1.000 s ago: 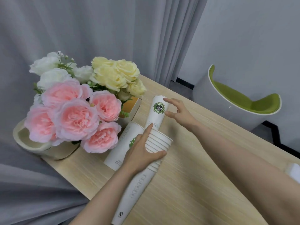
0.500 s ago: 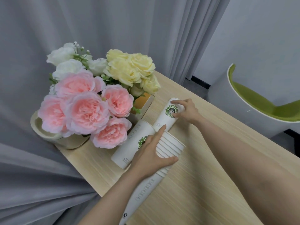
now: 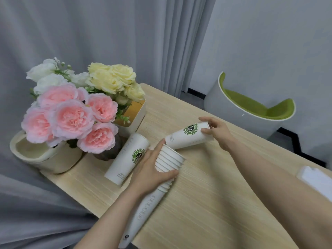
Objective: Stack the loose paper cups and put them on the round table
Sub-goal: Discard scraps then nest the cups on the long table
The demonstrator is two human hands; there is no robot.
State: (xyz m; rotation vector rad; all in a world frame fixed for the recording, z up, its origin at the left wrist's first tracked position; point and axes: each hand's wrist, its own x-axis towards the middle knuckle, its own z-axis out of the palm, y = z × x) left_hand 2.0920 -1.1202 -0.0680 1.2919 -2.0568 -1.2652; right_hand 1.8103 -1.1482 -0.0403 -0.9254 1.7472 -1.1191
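Holding: left hand (image 3: 150, 169), grip curled round the nested stack (image 3: 161, 175), which lies slanted on the desk (image 3: 215, 203). Right hand (image 3: 215, 131), grip pinching the rim end of a loose cup (image 3: 188, 135), its base at the stack's mouth. Second cup (image 3: 127, 159) lies beside the flowers (image 3: 71, 114). Outstanding, by judgement: both cups to nest; round table not in view.

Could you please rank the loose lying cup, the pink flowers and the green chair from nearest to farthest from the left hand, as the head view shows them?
From the left hand, which grips the cup stack:
1. Loose lying cup, just beyond its knuckles, on the flower side.
2. Pink flowers, farther along the same side, at the table's end.
3. Green chair, off the table, across on the opposite side.
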